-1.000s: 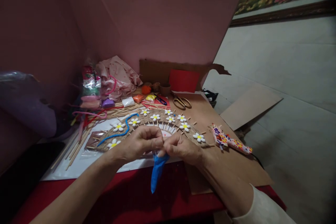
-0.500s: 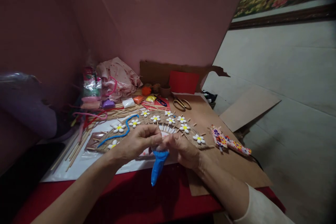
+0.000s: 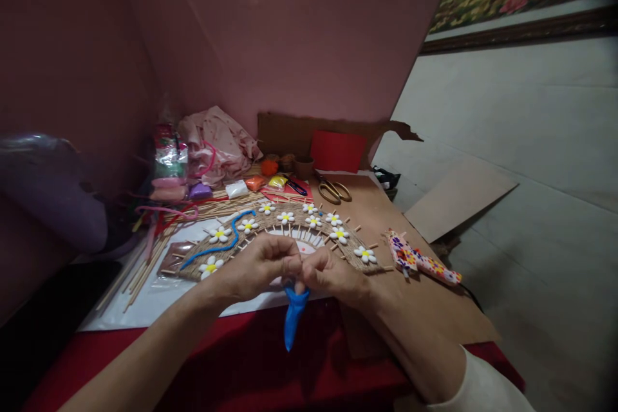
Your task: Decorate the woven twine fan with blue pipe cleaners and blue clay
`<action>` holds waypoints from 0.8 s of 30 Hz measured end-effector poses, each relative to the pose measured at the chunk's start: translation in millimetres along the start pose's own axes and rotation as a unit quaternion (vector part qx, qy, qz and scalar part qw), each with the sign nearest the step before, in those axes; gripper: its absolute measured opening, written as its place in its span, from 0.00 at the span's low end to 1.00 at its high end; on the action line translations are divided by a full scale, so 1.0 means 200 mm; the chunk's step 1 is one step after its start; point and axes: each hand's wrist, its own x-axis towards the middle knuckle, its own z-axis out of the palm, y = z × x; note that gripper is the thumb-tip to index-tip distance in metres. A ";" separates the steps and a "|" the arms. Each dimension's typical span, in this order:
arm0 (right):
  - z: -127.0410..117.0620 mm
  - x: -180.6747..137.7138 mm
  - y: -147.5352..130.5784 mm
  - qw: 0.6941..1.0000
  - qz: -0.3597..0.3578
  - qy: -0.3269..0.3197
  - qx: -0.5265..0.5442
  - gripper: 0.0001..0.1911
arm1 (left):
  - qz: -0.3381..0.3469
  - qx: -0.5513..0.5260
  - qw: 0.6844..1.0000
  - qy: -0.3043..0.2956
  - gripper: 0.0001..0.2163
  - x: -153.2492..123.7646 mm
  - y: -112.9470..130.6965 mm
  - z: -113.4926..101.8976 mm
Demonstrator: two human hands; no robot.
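Note:
My left hand [image 3: 258,266] and my right hand [image 3: 331,275] meet over the near edge of the table, fingers pinched together on the top of a small blue bag [image 3: 293,315] that hangs down between them. Just behind the hands lies a woven half-round fan-shaped piece [image 3: 284,226] set with white and yellow flowers and a wavy blue strip [image 3: 226,241], resting on a white sheet [image 3: 159,299].
Thin wooden sticks [image 3: 145,264] lie at the left. Gold scissors [image 3: 333,190], small colored clay packets [image 3: 236,188], a pink cloth [image 3: 217,141] and a red card [image 3: 338,149] sit at the back. A flowered glue gun [image 3: 420,261] rests on the brown cardboard [image 3: 386,219] at right.
The hands stayed together on the blue bag, shifting slightly; the bag's top looks more twisted and narrower between the fingers now.

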 end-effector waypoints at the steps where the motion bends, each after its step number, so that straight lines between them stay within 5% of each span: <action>1: 0.00 0.00 -0.01 1.000 -0.004 0.008 -0.011 0.28 | 0.002 0.004 1.000 0.005 0.17 0.00 0.00 0.00; 10: 0.02 0.01 -0.04 0.993 -0.003 0.120 0.007 0.31 | 0.017 0.013 0.999 0.045 0.15 0.00 0.00 -0.01; 16: 0.01 0.00 0.00 0.993 0.033 0.067 0.088 0.34 | 0.010 -0.065 0.997 -0.028 0.13 -0.01 0.00 -0.02; 24: -0.02 -0.01 -0.06 0.999 0.004 -0.009 -0.044 0.28 | 0.001 -0.035 0.999 0.014 0.16 0.01 -0.02 0.02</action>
